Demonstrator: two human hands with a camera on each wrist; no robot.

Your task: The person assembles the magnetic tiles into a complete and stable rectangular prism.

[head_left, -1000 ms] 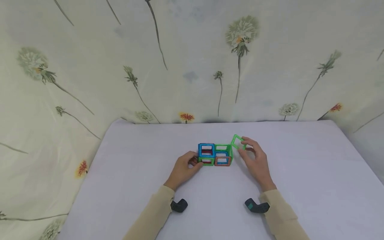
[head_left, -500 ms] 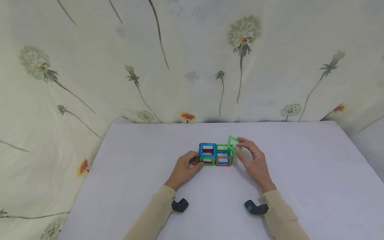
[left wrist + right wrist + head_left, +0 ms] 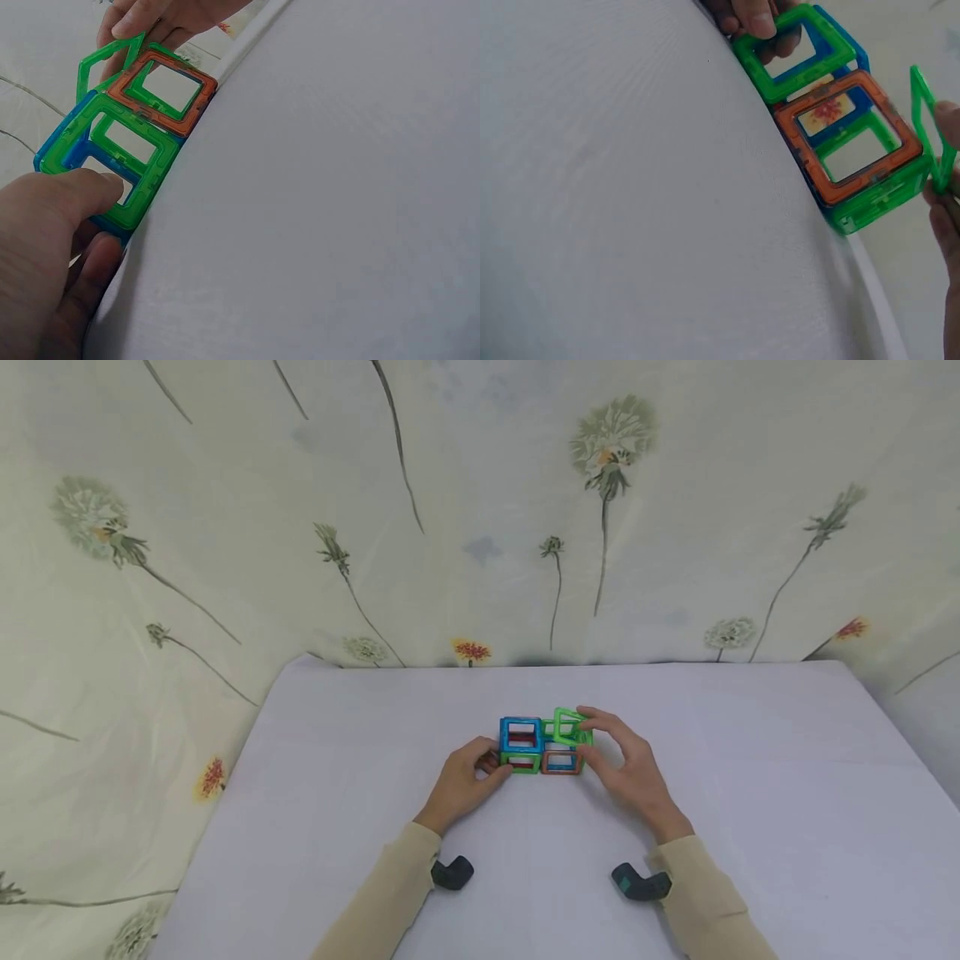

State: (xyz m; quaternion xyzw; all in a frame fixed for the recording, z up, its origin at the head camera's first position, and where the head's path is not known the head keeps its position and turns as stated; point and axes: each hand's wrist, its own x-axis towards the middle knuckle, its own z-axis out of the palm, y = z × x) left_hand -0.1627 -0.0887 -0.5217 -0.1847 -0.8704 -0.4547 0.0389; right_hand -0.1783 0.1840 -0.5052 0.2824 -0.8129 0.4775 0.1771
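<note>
Two joined cubes of magnetic tiles stand on the white table. The left cube has a blue tile (image 3: 521, 750) on top and a green tile (image 3: 157, 180) in front. An orange tile (image 3: 802, 154) fronts the right cube, which is green at its right side. My left hand (image 3: 467, 781) grips the left cube, thumb on its green front and fingers at the side. My right hand (image 3: 630, 768) pinches a loose green square tile (image 3: 916, 105) by its right edge. This tile is tilted over the open top of the right cube, close to its upper edges.
The white-covered table (image 3: 750, 777) reaches out on both sides of the cubes. Behind it hangs a pale cloth (image 3: 480, 593) printed with dandelions. A dark curved device (image 3: 453, 872) sits at the left wrist, another dark device (image 3: 640, 882) at the right.
My right hand has moved left and slightly down, bringing the green tile from beside the right cube to over its top. My left hand keeps its grip on the left cube.
</note>
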